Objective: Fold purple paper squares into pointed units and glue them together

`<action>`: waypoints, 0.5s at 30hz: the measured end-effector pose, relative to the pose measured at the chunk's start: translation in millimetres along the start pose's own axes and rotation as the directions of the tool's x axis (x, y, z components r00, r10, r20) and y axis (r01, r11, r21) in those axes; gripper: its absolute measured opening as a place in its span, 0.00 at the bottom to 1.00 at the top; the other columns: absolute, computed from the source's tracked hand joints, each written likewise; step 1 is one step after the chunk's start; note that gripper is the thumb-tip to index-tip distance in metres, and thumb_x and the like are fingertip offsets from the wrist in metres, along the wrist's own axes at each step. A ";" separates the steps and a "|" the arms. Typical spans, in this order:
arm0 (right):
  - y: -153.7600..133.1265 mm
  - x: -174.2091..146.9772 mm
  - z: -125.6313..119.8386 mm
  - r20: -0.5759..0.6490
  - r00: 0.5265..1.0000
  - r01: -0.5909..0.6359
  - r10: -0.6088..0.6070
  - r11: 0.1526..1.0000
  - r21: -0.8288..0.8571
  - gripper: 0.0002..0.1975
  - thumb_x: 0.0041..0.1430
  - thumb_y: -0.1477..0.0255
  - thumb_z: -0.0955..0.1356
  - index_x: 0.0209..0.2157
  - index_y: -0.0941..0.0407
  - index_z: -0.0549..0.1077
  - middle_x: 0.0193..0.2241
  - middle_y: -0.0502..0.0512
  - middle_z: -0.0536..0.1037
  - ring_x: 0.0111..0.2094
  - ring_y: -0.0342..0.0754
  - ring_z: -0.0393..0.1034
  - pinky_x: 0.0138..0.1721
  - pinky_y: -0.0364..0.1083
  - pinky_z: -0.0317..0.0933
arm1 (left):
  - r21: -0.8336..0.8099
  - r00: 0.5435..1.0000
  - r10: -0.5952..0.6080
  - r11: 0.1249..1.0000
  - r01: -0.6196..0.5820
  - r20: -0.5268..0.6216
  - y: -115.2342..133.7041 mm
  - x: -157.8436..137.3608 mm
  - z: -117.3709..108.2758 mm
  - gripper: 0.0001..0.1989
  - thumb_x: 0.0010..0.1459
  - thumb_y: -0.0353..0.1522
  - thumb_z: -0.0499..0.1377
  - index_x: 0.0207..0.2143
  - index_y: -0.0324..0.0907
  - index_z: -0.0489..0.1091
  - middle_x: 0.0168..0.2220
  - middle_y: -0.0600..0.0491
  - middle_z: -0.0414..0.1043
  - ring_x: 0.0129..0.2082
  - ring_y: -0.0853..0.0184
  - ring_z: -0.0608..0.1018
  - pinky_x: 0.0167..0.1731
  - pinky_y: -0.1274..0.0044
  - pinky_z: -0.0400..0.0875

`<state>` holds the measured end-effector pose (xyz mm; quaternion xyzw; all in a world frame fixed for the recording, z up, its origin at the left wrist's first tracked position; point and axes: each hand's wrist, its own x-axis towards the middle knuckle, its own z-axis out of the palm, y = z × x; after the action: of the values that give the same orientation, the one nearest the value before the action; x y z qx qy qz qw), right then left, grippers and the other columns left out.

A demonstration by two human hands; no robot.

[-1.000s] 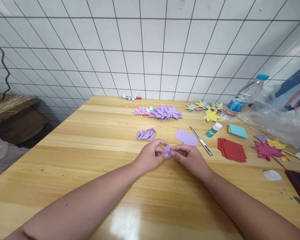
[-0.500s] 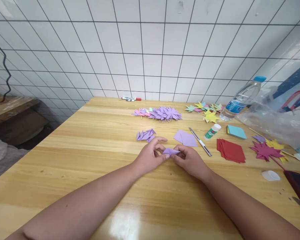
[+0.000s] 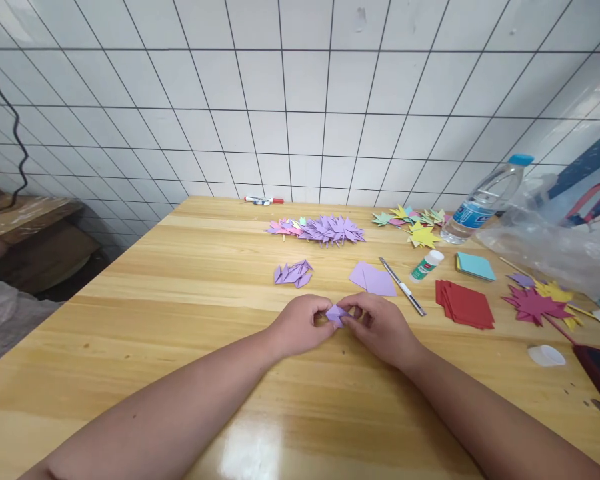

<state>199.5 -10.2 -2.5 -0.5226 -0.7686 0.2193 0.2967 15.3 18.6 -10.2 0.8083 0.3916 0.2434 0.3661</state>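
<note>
A small piece of folded purple paper (image 3: 336,315) is pinched between my two hands just above the wooden table. My left hand (image 3: 303,323) grips its left side with thumb and fingers. On its right side, the fingertips of my right hand (image 3: 379,327) press on the paper, hiding part of it. Beyond my left hand lies a group of folded purple pieces (image 3: 293,273). Flat purple paper sheets (image 3: 373,278) rest beyond my right hand, with a utility knife (image 3: 403,287) beside them.
A glue stick (image 3: 427,265), red paper squares (image 3: 464,305) and a blue paper stack (image 3: 475,266) lie to the right. Purple paper leaves (image 3: 333,229) sit near the tiled wall. A water bottle (image 3: 485,200) stands at the back right, near a maroon paper leaf (image 3: 536,305).
The fingers of my left hand have come down and closed on the paper. The purple piece has turned and now shows a more diamond-like face.
</note>
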 end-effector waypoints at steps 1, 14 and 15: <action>0.0 -0.1 -1.0 0.003 1.000 0.015 -0.014 0.999 -0.039 0.09 0.53 0.74 0.66 0.37 0.52 0.73 0.29 0.50 0.75 0.28 0.43 0.66 0.29 0.42 0.59 | 0.009 1.000 0.019 1.000 -0.019 0.007 0.9 -0.4 -0.3 0.08 0.52 0.34 0.54 0.24 0.40 0.67 0.22 0.57 0.66 0.25 0.72 0.67 0.24 0.82 0.58; -2.8 4.7 -4.4 0.097 0.967 -0.254 0.235 0.912 0.321 0.07 0.54 0.70 0.62 0.29 0.57 0.70 0.22 0.48 0.71 0.24 0.42 0.64 0.26 0.41 0.57 | -0.276 0.996 -0.082 0.959 0.068 -0.040 0.4 1.1 1.1 0.05 0.52 0.33 0.56 0.30 0.39 0.66 0.25 0.56 0.67 0.25 0.72 0.68 0.25 0.81 0.61; -3.4 5.0 -4.2 0.102 0.967 -0.252 0.232 0.912 0.322 0.06 0.54 0.71 0.62 0.28 0.57 0.69 0.22 0.48 0.70 0.24 0.42 0.63 0.26 0.41 0.57 | -0.311 0.995 -0.088 0.948 0.071 -0.041 0.4 1.5 1.4 0.06 0.52 0.33 0.56 0.31 0.39 0.66 0.26 0.55 0.68 0.25 0.72 0.69 0.26 0.81 0.62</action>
<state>198.7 -6.7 3.9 -0.5491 -0.6587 0.3968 0.3274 17.4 19.1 -10.5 0.7175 0.3908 0.3088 0.4869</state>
